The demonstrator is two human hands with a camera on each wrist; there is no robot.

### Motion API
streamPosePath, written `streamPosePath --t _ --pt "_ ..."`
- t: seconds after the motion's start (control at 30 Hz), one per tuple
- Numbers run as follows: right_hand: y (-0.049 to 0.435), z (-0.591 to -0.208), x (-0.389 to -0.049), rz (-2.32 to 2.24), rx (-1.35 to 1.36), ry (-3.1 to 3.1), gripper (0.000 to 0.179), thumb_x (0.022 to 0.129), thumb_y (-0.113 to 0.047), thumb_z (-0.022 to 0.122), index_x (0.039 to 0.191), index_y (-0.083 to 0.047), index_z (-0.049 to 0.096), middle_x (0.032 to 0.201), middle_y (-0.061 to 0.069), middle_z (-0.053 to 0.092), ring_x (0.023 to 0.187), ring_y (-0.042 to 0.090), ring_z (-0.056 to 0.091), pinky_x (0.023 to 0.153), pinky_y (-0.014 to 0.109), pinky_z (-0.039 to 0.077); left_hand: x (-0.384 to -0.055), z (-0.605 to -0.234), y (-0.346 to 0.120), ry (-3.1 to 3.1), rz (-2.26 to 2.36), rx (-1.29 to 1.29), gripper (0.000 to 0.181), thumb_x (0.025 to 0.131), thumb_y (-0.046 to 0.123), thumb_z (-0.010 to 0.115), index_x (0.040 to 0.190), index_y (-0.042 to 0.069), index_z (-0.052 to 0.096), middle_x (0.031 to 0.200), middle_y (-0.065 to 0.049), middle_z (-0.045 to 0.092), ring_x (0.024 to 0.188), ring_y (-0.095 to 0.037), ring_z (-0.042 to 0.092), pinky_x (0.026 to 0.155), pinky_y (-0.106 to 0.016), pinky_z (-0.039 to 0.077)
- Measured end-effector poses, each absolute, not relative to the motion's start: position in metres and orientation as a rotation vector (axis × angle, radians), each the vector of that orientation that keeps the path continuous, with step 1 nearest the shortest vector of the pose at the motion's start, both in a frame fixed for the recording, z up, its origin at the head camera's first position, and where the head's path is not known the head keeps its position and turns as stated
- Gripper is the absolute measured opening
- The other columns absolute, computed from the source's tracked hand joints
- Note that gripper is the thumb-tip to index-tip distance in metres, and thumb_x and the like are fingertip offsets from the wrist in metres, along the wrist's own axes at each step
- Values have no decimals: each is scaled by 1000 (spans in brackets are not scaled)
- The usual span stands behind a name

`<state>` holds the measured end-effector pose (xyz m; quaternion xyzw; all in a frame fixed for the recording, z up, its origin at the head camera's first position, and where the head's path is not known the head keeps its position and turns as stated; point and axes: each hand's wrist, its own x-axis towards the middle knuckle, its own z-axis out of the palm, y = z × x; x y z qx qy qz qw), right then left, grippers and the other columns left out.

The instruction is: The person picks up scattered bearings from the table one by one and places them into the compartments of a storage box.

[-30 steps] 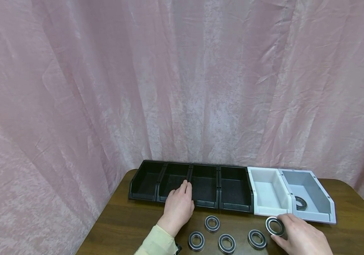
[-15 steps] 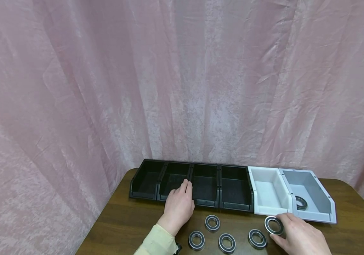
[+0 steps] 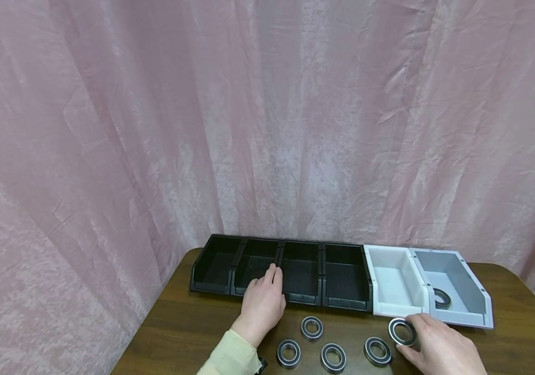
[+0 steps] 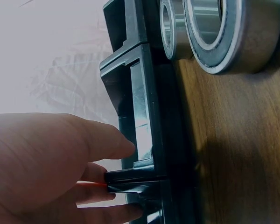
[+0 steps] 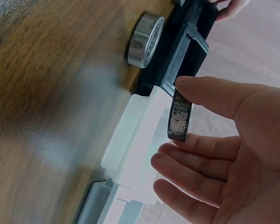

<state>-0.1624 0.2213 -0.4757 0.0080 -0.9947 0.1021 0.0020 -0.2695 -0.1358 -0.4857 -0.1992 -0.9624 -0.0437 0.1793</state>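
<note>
My right hand (image 3: 445, 346) pinches a ball bearing (image 5: 179, 119) between thumb and fingers, in front of the white bin (image 3: 396, 281). The bearing is held up at a tilt, its dark outer band facing the right wrist camera. My left hand (image 3: 263, 302) rests with fairly straight fingers at the divider between two of the black bins (image 3: 300, 299); in the left wrist view its thumb (image 4: 114, 142) and fingers lie on either side of that divider. Several other bearings lie flat on the table, among them one (image 3: 378, 351) beside the held one and one (image 3: 311, 328) near the bins.
Four-sided open bins stand in one row along the back of the brown wooden table (image 3: 164, 323). At the right end a grey bin (image 3: 464, 281) contains one bearing (image 3: 443, 298). A pink curtain (image 3: 267, 130) hangs behind the table.
My right hand has shifted very slightly left with the bearing in its grip. The left hand and the bearings on the table stay where they were.
</note>
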Motion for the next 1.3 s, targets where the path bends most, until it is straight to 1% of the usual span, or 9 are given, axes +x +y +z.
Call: streamPosePath --t 0.23,0.43,0.7,0.87,1.07,1.2,1.3 --pt "225 -475 -163 329 24 -3105 56 80 -44 98 111 -6 71 93 -2 65 85 19 66 70 51 59 -268 -486 -136 -2730 -133 -556 65 96 25 87 150 -2 63 155 -22 61 117 -29 77 105 -51 59" --pt "227 -470 -161 308 56 -3045 55 80 -42 98 112 -6 71 95 -2 66 85 21 67 69 51 59 -269 -487 -137 -2726 -126 -559 65 96 25 87 150 -2 63 155 -22 61 116 -28 77 105 -51 59" --pt "229 -469 -157 292 105 -2899 49 81 -39 98 109 -9 72 96 0 71 83 26 70 63 54 56 -269 -487 -137 -2734 -133 -558 65 96 25 87 150 -2 63 156 -23 61 117 -29 76 105 -51 59" --pt "229 -466 -160 275 114 -2871 45 81 -38 98 103 -11 70 90 -2 67 77 24 67 60 52 54 -269 -487 -137 -2718 -124 -565 65 96 25 87 149 -2 63 155 -23 61 116 -28 77 105 -51 59" --pt "230 -463 -165 259 138 -2843 45 80 -37 98 100 -11 68 88 -1 65 79 25 67 62 54 55 -269 -486 -137 -2709 -123 -569 64 96 25 87 149 -2 63 154 -23 62 114 -28 77 104 -51 60" --pt "230 -463 -167 253 155 -2811 42 80 -36 99 96 -14 66 84 -5 62 77 22 65 61 50 53 -269 -485 -136 -2708 -124 -571 65 95 25 88 149 -2 63 155 -23 62 114 -28 78 104 -51 60" --pt "231 -462 -170 250 143 -2841 41 81 -36 98 95 -14 66 82 -6 59 75 20 62 60 47 51 -269 -484 -136 -2705 -126 -573 65 95 24 88 149 -3 63 155 -23 61 114 -28 78 104 -51 60"
